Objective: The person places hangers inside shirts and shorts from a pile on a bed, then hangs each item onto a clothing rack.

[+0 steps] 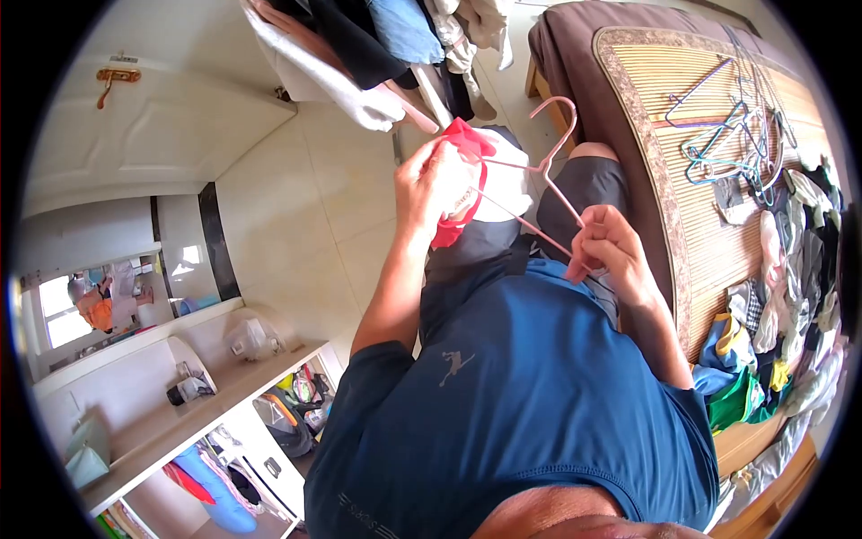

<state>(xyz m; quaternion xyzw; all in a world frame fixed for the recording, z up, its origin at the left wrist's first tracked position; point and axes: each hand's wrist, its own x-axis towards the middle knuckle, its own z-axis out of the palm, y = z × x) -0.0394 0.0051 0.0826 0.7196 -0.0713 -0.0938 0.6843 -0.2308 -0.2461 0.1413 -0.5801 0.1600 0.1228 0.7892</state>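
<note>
My left hand [429, 184] is closed on a red and white garment [503, 190], bunched over my lap. One end of a pink clothes hanger [549, 166] runs into the garment's red-edged opening. My right hand [606, 244] grips the hanger's other end, fingers wrapped round the corner. The hook stands free and points away from me. The part of the hanger inside the cloth is hidden.
To the right, a bed with a bamboo mat [651, 99] holds a pile of blue hangers [732, 144] and loose clothes [777, 296]. Hung garments [377, 54] are ahead. A white door [153, 135] and a shelf unit [189, 404] stand on the left.
</note>
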